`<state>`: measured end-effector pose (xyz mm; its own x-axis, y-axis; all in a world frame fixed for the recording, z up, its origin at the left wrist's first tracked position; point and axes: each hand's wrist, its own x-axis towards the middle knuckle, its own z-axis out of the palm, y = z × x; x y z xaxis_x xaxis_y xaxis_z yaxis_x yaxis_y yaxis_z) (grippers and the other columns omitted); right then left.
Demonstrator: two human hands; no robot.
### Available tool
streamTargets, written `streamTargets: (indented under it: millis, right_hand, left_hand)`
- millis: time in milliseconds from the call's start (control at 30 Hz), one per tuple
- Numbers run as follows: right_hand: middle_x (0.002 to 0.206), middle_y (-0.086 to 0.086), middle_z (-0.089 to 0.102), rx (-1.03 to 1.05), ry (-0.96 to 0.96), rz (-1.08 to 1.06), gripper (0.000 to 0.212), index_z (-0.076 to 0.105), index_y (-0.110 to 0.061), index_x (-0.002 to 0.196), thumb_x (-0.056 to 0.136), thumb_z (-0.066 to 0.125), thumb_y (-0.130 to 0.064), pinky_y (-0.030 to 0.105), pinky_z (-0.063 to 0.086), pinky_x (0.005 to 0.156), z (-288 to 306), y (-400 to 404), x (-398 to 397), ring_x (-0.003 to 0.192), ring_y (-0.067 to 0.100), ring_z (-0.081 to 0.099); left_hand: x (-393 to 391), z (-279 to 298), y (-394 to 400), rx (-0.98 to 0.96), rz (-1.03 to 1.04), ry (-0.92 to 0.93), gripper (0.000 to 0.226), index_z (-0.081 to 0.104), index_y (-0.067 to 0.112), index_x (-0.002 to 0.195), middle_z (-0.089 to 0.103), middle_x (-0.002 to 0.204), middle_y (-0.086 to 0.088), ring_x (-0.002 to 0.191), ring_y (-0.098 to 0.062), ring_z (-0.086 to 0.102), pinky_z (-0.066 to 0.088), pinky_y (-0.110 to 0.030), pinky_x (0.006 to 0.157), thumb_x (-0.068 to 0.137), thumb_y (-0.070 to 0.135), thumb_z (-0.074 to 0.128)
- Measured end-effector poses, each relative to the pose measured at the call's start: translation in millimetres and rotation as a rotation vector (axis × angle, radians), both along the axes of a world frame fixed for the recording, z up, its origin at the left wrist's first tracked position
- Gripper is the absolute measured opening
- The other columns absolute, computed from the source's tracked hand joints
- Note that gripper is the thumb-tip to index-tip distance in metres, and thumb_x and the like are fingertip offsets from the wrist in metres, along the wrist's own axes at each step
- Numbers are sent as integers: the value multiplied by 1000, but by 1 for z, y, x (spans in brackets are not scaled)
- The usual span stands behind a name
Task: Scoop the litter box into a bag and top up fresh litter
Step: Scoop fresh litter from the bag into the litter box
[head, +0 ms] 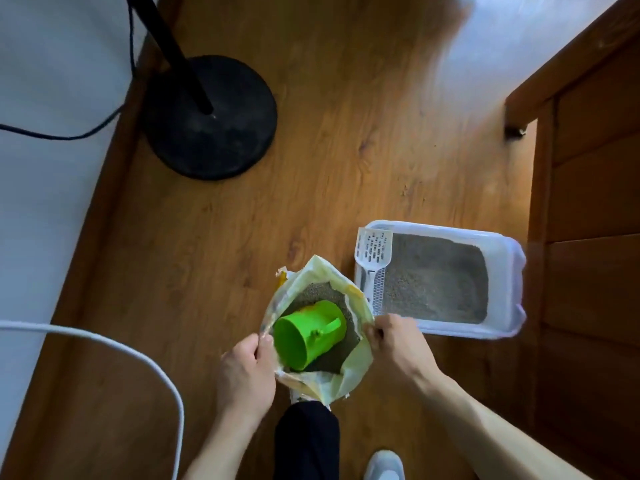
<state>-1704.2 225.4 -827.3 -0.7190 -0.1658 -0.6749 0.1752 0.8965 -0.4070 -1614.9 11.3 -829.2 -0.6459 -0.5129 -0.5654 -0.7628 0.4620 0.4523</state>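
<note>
A pale yellow litter bag [353,372] stands open on the wooden floor, with grey litter inside. A green plastic cup [304,332] with a handle lies on its side on that litter. My left hand [244,367] pinches the bag's left rim, and my right hand [394,337] pinches its right rim, holding the mouth apart. Just right of the bag sits a white litter box [502,252] filled with grey litter. A white slotted scoop [374,251] rests at the box's left end.
A black round stand base [221,133] with a pole and cable sits at the upper left. White curved tubing [138,351] crosses the lower left. Wooden furniture [588,188] borders the right side. My dark trouser leg [308,441] and a pale slipper [384,465] are below.
</note>
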Motion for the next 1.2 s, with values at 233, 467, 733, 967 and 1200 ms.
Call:
streamTargets:
  millis: [233,467,733,967,1200]
  right_hand:
    - [61,7,52,-34,46,-91,44,42,-19,52,94,53,-21,32,34,55,-36,-15,-30,57,25,46]
    - [53,2,44,-54,161,-92,49,34,-21,50,95,53,-20,31,31,57,-79,-16,-55,59,30,45]
    - [51,-1,45,-179,288,-77,47,39,-20,50,95,54,-21,29,32,53,-169,-6,-59,52,24,46]
    - [52,3,49,-274,414,25,42,47,-13,54,93,56,-25,35,39,52,-246,3,-55,50,22,45]
    - [43,-2,40,-290,552,144,45,45,-13,54,87,66,-35,31,33,46,-246,8,-64,46,15,37]
  left_hand:
    - [-48,-36,-22,-20,-51,71,45,46,5,57,46,49,-3,49,-23,46,31,-36,47,99,21,55]
    - [-87,-69,-23,-86,-124,138,48,38,12,55,41,49,0,49,-17,39,27,-28,46,99,20,53]
    - [-92,-160,-13,-131,-65,306,46,45,5,57,48,53,-8,56,-35,48,27,-36,49,99,20,54]
    - [-75,-239,-4,-165,-158,457,48,38,10,56,37,47,3,47,-20,38,27,-33,46,98,26,52]
    - [-73,-247,-14,-181,-158,529,47,44,8,54,36,45,3,47,-16,38,28,-24,44,95,23,61]
